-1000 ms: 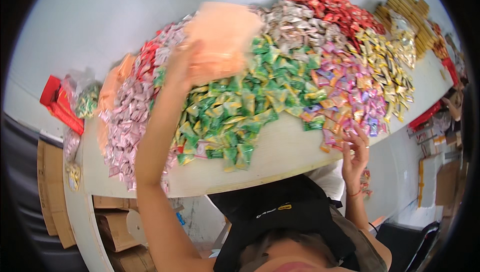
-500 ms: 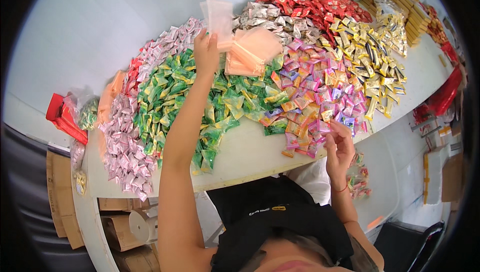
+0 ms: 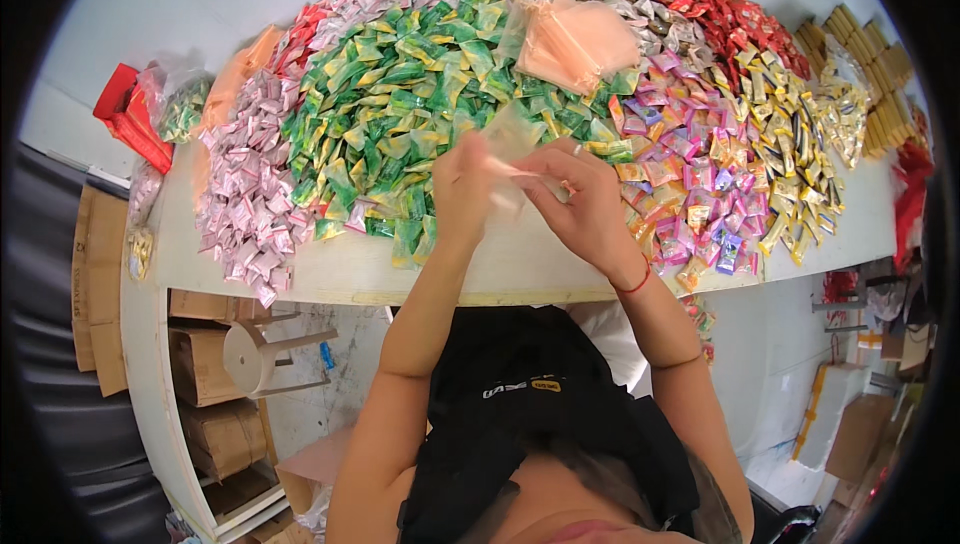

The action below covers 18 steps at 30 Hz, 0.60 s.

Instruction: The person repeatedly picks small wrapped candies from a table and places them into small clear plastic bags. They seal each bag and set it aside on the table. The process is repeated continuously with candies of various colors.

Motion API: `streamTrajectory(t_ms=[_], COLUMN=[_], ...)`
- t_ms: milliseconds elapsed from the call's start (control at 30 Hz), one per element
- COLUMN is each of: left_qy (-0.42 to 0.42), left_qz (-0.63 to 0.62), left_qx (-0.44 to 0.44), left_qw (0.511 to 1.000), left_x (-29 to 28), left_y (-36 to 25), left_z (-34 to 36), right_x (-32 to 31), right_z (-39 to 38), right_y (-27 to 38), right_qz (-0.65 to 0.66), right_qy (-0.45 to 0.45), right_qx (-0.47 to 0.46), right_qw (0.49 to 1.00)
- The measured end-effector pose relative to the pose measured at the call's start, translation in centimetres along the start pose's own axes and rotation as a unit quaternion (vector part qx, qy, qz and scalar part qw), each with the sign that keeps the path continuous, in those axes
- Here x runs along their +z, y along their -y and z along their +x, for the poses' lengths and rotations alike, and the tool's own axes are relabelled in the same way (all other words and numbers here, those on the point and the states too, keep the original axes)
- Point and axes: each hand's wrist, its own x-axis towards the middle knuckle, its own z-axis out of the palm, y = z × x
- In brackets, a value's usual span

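Left hand (image 3: 462,184), blurred, and right hand (image 3: 585,202) grip a translucent bag (image 3: 515,131); peach pouches (image 3: 578,44) lie at one o'clock.

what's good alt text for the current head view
A person's left hand and right hand meet at a blurred translucent bag over a pale table. Beyond lie heaps of small colourful packets, with peach bags atop them.

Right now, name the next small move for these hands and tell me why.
Probably ease the sheer pouch open at its mouth: the left hand and right hand meet with it between them, just in front of the green-and-yellow packets. Blur hides whether it is already open.
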Motion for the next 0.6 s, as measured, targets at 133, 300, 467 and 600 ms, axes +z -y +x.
streamTrajectory(t_ms=[133,300,467,600], left_qy=[-0.04,0.015,-0.069,0.028], left_qz=[-0.042,-0.157,-0.067,0.178], left_qx=[-0.069,-0.025,0.0,0.054], left_qw=[0.996,0.987,0.995,0.982], left_x=[-3.5,-8.5,-7.7,-9.4], left_y=[0.3,3.4,1.7,3.0], left_z=[-2.5,-3.6,-4.0,-5.5], right_x=[-0.5,-6.0,-3.6,-0.4], right_z=[3.2,11.1,9.2,-0.9], right_y=[-1.8,-9.9,-7.1,0.2], right_qz=[-0.068,-0.155,-0.192,-0.118], right_qy=[-0.157,-0.216,-0.022,0.207], right_qx=[-0.046,-0.042,-0.069,0.017], right_qw=[0.984,0.963,0.979,0.971])
